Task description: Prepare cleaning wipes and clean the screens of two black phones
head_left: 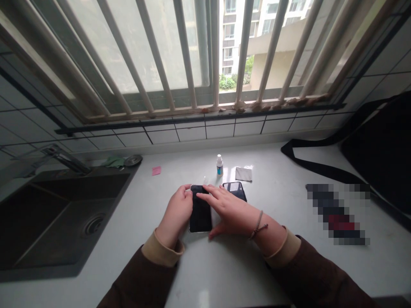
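Observation:
A black smartphone (201,214) with a pale, clear rim is in front of me at the counter's middle. My left hand (176,212) is closed around its left edge, thumb near the upper left corner. Over its right side reaches my right hand (229,209), fingers outstretched; the fingertips touch or hover at the upper part of the screen, and the thumb lies by the lower right corner. Behind the right hand lies a second dark, phone-like device (236,189), partly hidden. Farther back stand a small white dropper bottle (219,166) and a flat grey-white packet (243,173).
On the left, a dark sink (48,231) with a faucet (66,159) is set into the white counter (135,256). A pink paper slip (156,171) lies beyond my left hand. To the right are a black strap (316,164) and a pixelated object (337,216). A barred window is behind.

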Demonstrator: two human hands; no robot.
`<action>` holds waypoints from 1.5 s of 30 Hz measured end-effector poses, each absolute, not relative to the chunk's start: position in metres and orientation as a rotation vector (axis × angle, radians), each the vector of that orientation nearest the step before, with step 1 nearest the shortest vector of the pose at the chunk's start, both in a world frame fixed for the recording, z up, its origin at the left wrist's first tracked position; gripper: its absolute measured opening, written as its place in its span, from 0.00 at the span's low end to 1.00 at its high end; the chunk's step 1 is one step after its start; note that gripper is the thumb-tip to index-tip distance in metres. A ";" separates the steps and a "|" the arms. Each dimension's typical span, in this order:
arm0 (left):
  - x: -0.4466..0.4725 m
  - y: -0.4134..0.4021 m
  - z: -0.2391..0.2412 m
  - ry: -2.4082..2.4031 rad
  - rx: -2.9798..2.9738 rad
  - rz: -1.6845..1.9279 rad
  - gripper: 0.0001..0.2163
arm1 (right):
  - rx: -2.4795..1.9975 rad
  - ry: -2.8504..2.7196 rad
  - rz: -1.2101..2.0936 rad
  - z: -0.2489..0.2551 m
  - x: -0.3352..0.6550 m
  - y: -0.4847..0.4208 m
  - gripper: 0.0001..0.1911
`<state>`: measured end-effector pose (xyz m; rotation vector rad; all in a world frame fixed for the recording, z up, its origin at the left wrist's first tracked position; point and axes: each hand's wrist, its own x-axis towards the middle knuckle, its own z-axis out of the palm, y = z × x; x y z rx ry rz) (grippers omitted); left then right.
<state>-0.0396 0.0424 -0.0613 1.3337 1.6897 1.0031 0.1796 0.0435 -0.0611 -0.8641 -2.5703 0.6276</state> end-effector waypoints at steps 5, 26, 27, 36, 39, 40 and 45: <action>-0.044 0.045 -0.065 1.843 1.436 0.910 0.17 | -0.836 -2.562 0.551 -0.055 0.179 0.043 0.55; -0.036 0.030 -0.051 1.967 1.817 0.573 0.17 | -1.348 -2.410 0.186 -0.030 0.127 0.105 0.10; -0.035 0.029 -0.050 1.965 1.818 0.566 0.17 | -1.337 -2.367 0.169 -0.024 0.133 0.106 0.12; -0.030 0.025 -0.044 1.977 1.799 0.505 0.26 | -1.319 -1.996 -0.103 -0.008 0.187 0.135 0.11; -0.030 0.025 -0.042 1.983 1.799 0.460 0.26 | -1.316 -2.011 -0.108 -0.015 0.186 0.139 0.10; -0.030 0.025 -0.042 1.986 1.801 0.446 0.26 | -1.321 -2.014 -0.107 -0.016 0.185 0.140 0.10; -0.028 0.025 -0.040 1.994 1.798 0.416 0.30 | -1.375 -2.024 -0.021 -0.023 0.183 0.143 0.09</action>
